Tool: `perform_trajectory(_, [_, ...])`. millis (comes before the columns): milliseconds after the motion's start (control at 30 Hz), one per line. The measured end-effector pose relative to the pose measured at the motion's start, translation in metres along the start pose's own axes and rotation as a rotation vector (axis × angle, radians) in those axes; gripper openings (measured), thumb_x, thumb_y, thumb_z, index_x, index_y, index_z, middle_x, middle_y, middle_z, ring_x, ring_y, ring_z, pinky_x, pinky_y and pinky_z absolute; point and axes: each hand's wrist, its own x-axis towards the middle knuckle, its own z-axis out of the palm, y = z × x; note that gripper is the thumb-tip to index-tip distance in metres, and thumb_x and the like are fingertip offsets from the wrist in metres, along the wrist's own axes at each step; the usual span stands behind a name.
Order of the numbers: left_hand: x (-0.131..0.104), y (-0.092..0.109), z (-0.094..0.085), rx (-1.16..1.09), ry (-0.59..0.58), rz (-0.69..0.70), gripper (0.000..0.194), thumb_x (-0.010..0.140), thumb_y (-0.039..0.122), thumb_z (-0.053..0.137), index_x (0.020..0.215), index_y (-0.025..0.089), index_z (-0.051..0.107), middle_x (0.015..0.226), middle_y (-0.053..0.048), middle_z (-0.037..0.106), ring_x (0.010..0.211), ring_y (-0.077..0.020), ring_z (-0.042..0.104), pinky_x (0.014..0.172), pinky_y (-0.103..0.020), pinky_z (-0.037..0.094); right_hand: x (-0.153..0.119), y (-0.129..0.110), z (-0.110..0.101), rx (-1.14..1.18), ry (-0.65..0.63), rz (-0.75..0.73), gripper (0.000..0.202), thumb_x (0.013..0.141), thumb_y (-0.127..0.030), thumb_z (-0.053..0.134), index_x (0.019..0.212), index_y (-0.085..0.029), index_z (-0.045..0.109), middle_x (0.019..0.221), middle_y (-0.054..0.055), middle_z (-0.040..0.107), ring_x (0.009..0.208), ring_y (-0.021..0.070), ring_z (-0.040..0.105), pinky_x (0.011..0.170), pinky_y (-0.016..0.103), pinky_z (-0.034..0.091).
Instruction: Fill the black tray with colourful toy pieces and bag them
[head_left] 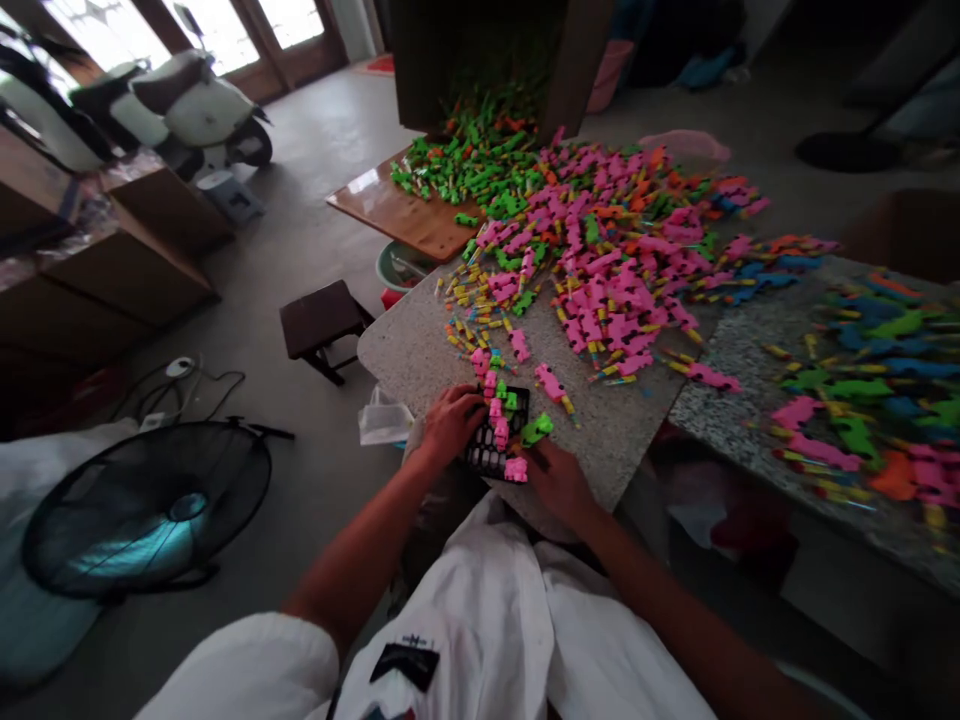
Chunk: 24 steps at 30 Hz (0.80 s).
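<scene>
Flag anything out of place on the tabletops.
One pink piece at the fringe of the pink heap seems to bridge the two speckled tabletops, so it looks stray. Any damage is too small to tell.

Pink toys point(551, 382), green toys point(536, 430), black gridded tray point(484, 461), speckled grey tabletop point(401, 335), white shirt point(487, 580)
</scene>
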Motion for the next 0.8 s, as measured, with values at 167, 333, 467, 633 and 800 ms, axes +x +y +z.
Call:
perform_trajectory(167, [-0.003, -0.004, 0.006, -0.019, 0.023, 0.024, 0.024, 0.106, 0.041, 0.066, 0.121, 0.029, 0.079, 0.137, -0.005, 0.073, 0.128, -0.0223, 0.066, 0.116, -0.039, 0.053, -0.001, 0.005, -0.001, -0.130, -0.002, -0.015, 0.025, 0.099, -0.048, 0.057, 0.095, -0.027, 0.070, 0.085, 0.005, 0.076, 0.076, 0.0259, 0.068, 0.068, 0.034, 0.049])
perform_trajectory(333, [-0.006, -0.008, 0.011, -0.011, 0.046, 0.048, 0.025, 0.107, 0.044, 0.064, 0.123, 0.031, 0.078, 0.137, -0.003, 0.073, 0.127, -0.0212, 0.066, 0.113, -0.038, 0.055, -0.001, 0.008, -0.003, -0.266, -0.033, -0.131, 0.020, 0.098, -0.038, 0.057, 0.095, -0.023, 0.070, 0.087, 0.008, 0.075, 0.080, 0.0249, 0.068, 0.072, 0.033, 0.048])
perform_trajectory(467, [-0.005, -0.007, 0.009, -0.010, 0.043, 0.026, 0.023, 0.106, 0.042, 0.066, 0.121, 0.032, 0.079, 0.137, -0.003, 0.073, 0.127, -0.0221, 0.066, 0.113, -0.039, 0.055, 0.002, 0.007, -0.002, -0.266, -0.063, -0.203, 0.016, 0.098, -0.032, 0.057, 0.101, -0.023, 0.070, 0.092, 0.008, 0.076, 0.084, 0.0248, 0.069, 0.075, 0.033, 0.050])
perform_trajectory(633, [-0.005, -0.004, 0.007, -0.024, 0.050, 0.023, 0.021, 0.105, 0.041, 0.067, 0.119, 0.031, 0.080, 0.136, -0.003, 0.073, 0.126, -0.0227, 0.066, 0.114, -0.040, 0.054, 0.000, -0.001, 0.001, -0.235, -0.078, -0.220, 0.018, 0.094, -0.022, 0.057, 0.106, -0.022, 0.071, 0.100, 0.010, 0.077, 0.091, 0.0259, 0.070, 0.082, 0.035, 0.053])
perform_trajectory(800, [-0.004, -0.004, 0.004, -0.031, 0.036, 0.017, 0.020, 0.104, 0.036, 0.069, 0.120, 0.032, 0.079, 0.136, -0.003, 0.073, 0.126, -0.0231, 0.066, 0.113, -0.041, 0.055, 0.020, -0.019, -0.028, -0.182, -0.275, -0.174, 0.022, 0.095, -0.020, 0.059, 0.104, -0.023, 0.078, 0.104, 0.006, 0.082, 0.091, 0.0232, 0.073, 0.081, 0.032, 0.056])
